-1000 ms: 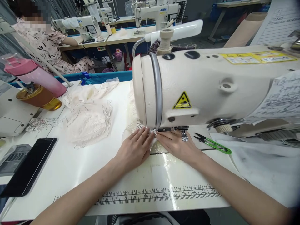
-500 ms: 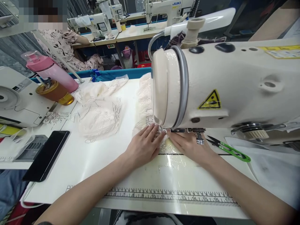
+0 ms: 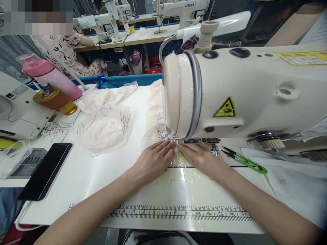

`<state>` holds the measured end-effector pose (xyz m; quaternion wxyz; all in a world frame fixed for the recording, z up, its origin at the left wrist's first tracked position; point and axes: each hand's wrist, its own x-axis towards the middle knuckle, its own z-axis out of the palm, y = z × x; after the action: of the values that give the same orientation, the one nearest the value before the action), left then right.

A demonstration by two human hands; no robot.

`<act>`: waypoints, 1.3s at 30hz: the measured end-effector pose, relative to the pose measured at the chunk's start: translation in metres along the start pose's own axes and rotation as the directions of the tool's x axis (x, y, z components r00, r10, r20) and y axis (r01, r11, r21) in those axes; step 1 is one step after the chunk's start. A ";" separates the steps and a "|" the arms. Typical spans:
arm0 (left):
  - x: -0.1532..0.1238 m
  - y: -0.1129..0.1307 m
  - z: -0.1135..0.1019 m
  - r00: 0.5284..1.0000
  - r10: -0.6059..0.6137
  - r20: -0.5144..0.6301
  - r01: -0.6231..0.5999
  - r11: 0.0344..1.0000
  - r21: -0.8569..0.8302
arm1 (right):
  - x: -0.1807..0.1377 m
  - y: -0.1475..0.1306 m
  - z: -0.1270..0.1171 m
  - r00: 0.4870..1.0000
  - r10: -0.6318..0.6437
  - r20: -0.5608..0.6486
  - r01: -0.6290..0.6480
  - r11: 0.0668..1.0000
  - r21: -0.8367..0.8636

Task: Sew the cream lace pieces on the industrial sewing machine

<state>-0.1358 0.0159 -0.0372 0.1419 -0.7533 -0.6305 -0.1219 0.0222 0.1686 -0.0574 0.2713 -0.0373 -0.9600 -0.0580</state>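
Observation:
My left hand (image 3: 153,160) lies flat, fingers stretched out, pressing a strip of cream lace (image 3: 154,112) onto the white table (image 3: 81,177) just in front of the sewing machine head (image 3: 230,92). My right hand (image 3: 201,157) rests beside it, fingers extended on the same lace under the presser foot (image 3: 214,149). The fingertips of both hands nearly meet at the needle area. The lace runs away from me behind the machine head.
A pile of lace pieces (image 3: 106,127) lies to the left, with a black phone (image 3: 46,170), a pink bottle (image 3: 48,76) and an amber jar (image 3: 55,100). Green thread snips (image 3: 245,160) lie right of my hand. A ruler (image 3: 178,213) edges the table. Another person (image 3: 68,47) sews behind.
The view swung right and then settled. Both hands stay on the lace at the presser foot, with the fingertips drawn slightly closer together.

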 end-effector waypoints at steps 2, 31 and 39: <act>0.000 -0.001 -0.001 1.000 -0.029 0.004 0.029 0.999 -0.037 | 0.000 0.000 0.000 0.999 -0.037 0.017 0.037 0.999 0.001; -0.006 -0.006 -0.012 0.979 -0.023 -0.204 0.026 1.000 0.012 | 0.018 -0.014 -0.016 0.987 -0.121 -0.101 0.147 0.939 0.310; -0.007 -0.013 -0.016 0.962 0.161 -0.220 -0.133 0.981 0.139 | 0.024 -0.020 -0.019 0.963 -0.167 -0.210 0.240 0.884 0.400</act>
<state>-0.1495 0.0057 -0.0239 0.2686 -0.7688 -0.5583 -0.1586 0.0098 0.1472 -0.0302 0.3460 0.1284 -0.9217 0.1197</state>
